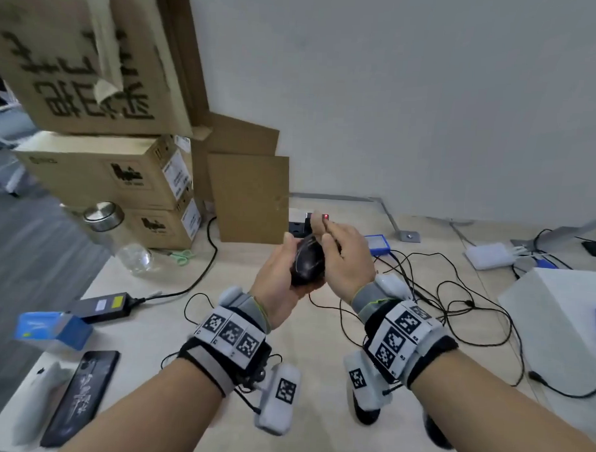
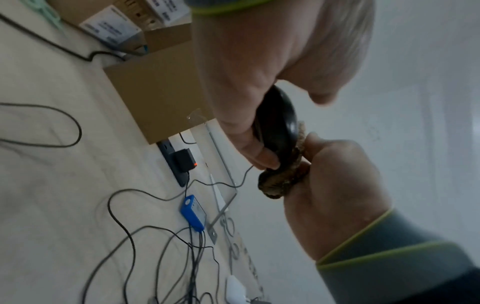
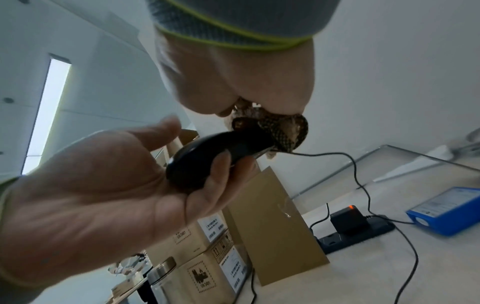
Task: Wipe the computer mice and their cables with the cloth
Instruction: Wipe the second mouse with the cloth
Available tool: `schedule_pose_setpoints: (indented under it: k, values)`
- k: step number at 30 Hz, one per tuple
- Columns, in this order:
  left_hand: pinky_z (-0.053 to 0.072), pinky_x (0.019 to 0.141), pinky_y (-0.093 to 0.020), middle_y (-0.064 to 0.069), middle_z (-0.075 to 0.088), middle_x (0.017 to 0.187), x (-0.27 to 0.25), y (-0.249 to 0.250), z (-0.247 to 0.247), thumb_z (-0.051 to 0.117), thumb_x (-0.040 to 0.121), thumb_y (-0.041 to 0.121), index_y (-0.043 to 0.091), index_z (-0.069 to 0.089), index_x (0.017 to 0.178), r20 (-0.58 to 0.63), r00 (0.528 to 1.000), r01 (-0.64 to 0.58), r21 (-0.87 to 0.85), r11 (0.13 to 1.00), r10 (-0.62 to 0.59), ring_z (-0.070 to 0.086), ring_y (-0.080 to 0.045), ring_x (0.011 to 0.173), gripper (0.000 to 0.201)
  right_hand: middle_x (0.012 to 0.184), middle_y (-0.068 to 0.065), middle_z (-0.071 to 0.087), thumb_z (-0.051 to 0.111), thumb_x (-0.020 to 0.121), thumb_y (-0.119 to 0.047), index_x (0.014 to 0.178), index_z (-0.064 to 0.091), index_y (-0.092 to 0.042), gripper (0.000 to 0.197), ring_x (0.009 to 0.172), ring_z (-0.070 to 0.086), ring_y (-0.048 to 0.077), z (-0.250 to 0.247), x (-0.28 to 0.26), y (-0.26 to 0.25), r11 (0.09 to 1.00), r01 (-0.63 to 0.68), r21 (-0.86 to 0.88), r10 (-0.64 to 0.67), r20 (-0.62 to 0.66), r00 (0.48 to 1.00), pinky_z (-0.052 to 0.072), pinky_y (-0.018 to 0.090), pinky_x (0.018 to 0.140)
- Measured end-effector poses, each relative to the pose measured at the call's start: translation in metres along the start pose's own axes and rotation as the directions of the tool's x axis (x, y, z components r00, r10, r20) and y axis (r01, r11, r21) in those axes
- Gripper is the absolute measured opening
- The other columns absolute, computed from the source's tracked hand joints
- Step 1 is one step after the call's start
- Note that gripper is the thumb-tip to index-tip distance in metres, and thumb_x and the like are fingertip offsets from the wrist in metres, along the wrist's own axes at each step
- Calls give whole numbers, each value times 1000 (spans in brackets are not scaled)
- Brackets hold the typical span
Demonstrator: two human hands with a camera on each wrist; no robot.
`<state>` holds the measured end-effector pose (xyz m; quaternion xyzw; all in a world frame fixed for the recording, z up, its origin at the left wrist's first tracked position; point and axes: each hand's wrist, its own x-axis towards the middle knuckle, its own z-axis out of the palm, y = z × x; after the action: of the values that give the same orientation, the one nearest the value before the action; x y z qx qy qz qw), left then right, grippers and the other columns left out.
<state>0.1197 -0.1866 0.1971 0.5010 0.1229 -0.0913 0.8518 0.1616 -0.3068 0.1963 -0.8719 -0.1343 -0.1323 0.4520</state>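
A person's left hand cradles a black computer mouse above a pale desk, palm turned up, fingers curled around the mouse's far side and thumb lying along its near side. From the head camera the cloth is almost wholly hidden behind the right hand, and the mouse's front end disappears under that hand's knuckles. The wrist views supply what is missing: a bunched brown patterned cloth is gripped in the curled fingers of the right hand and pressed against the front tip of the mouse, just beyond the left fingertips. The right wrist is bent so the back of the hand faces up and its knuckles point toward the wall. A thin black cable leaves the mouse right at the cloth and drops toward the desk; whether the cloth wraps around the cable's first stretch cannot be made out. The mouse's underside rests against the left palm and is not visible. Beyond the fingers, a tangle of dark cables, a blue box and a power strip with a red light lie blurred on the desk beside stacked cardboard boxes.
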Motion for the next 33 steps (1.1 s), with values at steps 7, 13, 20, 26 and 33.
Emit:
schedule_pose_setpoints:
  k: [7, 13, 20, 26, 33]
  values:
    - [52, 78, -33, -6, 70, 90, 6, 23, -13, 18, 98, 62, 17, 60, 94, -51, 992, 95, -271, 958, -113, 67, -20, 93, 62, 124, 8, 61, 50, 87, -15, 120, 67, -11, 38, 113, 53, 28, 21, -26, -8, 895, 445, -32, -433, 178, 884, 27, 21, 103]
    - [54, 67, -36, -17, 69, 111, 3, 21, -11, 23, 99, 60, 16, 64, 116, -64, 992, 105, -119, 987, -113, 68, -31, 83, 63, 105, 5, 59, 51, 92, -37, 113, 70, -18, 34, 101, 50, 15, 6, 3, 3, 933, 320, -165, -319, 30, 947, 40, 30, 93]
    - [56, 79, -39, -9, 71, 113, 6, 26, -9, 26, 99, 60, 20, 64, 118, -71, 993, 80, -140, 987, -90, 69, -23, 101, 59, 102, 0, 51, 51, 91, -31, 115, 67, -24, 29, 91, 54, 15, 16, -24, -27, 963, 255, -93, -260, -49, 964, 44, 23, 78]
    - [56, 74, -38, -12, 69, 117, 0, 34, -8, 32, 98, 59, 14, 62, 116, -16, 995, 90, -166, 982, -94, 68, -23, 101, 57, 101, 1, 51, 55, 90, -33, 115, 68, -19, 32, 93, 51, 6, 10, -14, -21, 942, 331, -48, -334, -61, 941, 42, 14, 83]
    - [57, 66, -33, -17, 63, 123, 0, 38, 0, 34, 101, 47, 18, 56, 127, 47, 999, 12, 21, 1000, -13, 66, -27, 93, 45, 104, 1, 54, 47, 97, -40, 112, 67, -25, 30, 87, 46, 5, 4, 5, -16, 991, -21, -131, 7, -102, 995, 42, 24, 79]
